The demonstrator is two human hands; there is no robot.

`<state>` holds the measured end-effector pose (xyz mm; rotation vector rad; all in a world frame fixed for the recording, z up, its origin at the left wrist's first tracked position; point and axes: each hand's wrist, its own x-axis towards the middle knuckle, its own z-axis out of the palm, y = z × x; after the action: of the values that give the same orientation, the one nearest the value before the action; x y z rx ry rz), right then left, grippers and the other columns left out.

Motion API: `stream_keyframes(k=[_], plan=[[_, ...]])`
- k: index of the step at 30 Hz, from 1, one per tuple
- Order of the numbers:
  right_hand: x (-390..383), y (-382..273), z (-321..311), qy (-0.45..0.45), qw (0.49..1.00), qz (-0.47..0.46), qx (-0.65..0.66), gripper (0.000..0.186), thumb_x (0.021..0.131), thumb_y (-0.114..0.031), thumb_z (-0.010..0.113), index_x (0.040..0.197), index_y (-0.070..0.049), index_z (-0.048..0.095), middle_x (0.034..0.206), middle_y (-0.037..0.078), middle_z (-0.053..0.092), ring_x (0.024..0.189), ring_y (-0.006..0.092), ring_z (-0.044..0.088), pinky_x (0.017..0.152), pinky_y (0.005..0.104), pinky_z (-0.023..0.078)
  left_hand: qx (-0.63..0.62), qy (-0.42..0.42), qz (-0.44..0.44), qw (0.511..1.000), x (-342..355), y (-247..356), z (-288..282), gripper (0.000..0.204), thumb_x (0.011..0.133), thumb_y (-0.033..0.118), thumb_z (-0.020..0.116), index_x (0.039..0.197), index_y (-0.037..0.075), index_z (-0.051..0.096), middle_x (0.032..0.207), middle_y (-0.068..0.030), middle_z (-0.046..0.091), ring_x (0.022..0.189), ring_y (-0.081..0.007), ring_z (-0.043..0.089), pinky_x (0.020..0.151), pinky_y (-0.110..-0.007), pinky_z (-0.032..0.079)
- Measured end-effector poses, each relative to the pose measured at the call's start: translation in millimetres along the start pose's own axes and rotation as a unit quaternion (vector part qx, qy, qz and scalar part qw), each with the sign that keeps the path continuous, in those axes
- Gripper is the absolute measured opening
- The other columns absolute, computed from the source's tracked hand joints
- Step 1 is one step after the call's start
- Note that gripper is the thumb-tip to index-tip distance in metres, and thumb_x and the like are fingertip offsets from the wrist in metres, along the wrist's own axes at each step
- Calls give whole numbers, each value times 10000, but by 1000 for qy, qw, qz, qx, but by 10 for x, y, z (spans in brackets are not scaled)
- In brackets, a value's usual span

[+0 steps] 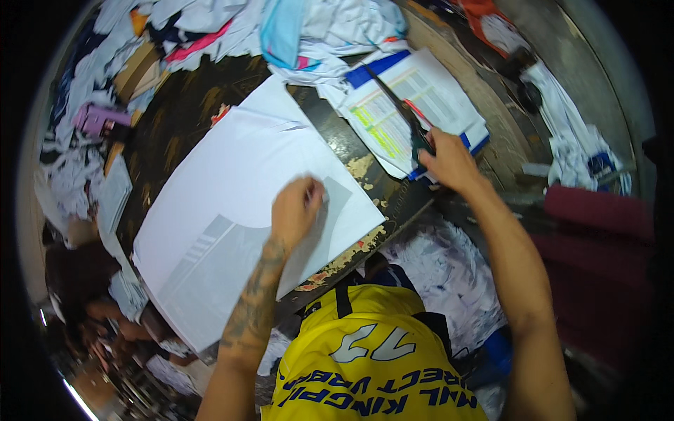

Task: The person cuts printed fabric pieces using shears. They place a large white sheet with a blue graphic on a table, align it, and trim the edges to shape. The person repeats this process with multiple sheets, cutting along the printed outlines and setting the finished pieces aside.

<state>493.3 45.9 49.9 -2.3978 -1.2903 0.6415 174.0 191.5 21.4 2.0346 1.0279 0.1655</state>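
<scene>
A large white sheet (260, 154) with a grey printed pattern shape (232, 256) lies across the dark worn table. Over its right part hovers my left hand (295, 207), slightly blurred, its fingers curled closed; whether anything is in them is hidden. My right hand (448, 160) grips dark-handled scissors (404, 105) at the table's right side. Their long blades point away from me, above papers (421, 98) printed with a table and yellow highlighted rows. A blue board (379, 68) shows beneath these papers. A thin red item (418, 112) lies beside the scissors.
Heaps of white and coloured cloth (330, 28) cover the table's far side. A purple object (98, 119) and a cardboard piece (137, 70) sit at the left. White scraps (442, 274) fill the space below the near edge. People (126, 330) are at lower left; maroon fabric (597, 217) is at right.
</scene>
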Motion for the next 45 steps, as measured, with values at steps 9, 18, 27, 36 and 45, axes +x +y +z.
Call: stream_keyframes(k=[9,18,27,36,45], plan=[[-2330,255,47,-258,933,155,199,481,857,-334,959,879,-51,571,812,-43,446,766,102,449,762,299,468,98,-8,200,975,-892,-264,486,181,885,220,843,960,101,729,1037,-65,635,1059,-323,564,901,-465,409],[-2748,-182,1248,-280,900,125,309,658,927,-546,832,1265,-22,620,1079,189,697,1041,316,670,937,427,499,128,-41,270,953,-757,-266,307,190,889,190,835,1058,116,791,1103,-42,681,1086,-309,568,949,-462,407],[-2328,-267,1304,-309,899,173,256,666,811,-593,927,1093,-37,690,956,95,757,935,227,703,850,364,518,98,-114,313,938,-705,-260,248,272,895,211,829,1154,134,795,1124,-37,674,1125,-288,569,982,-453,389],[-2565,-687,1456,-255,848,294,359,559,813,-466,964,1030,0,744,841,45,701,816,134,615,764,338,498,31,-133,272,953,-721,-492,-31,175,908,41,764,1083,43,765,1130,-99,707,1168,-318,619,1017,-433,464],[-2617,-1441,1808,-210,814,387,378,580,835,-490,945,1119,-11,781,956,90,775,905,154,691,844,351,544,1,-182,269,946,-604,-683,-44,171,899,5,742,1068,26,748,1169,-116,712,1231,-355,627,1064,-467,494]])
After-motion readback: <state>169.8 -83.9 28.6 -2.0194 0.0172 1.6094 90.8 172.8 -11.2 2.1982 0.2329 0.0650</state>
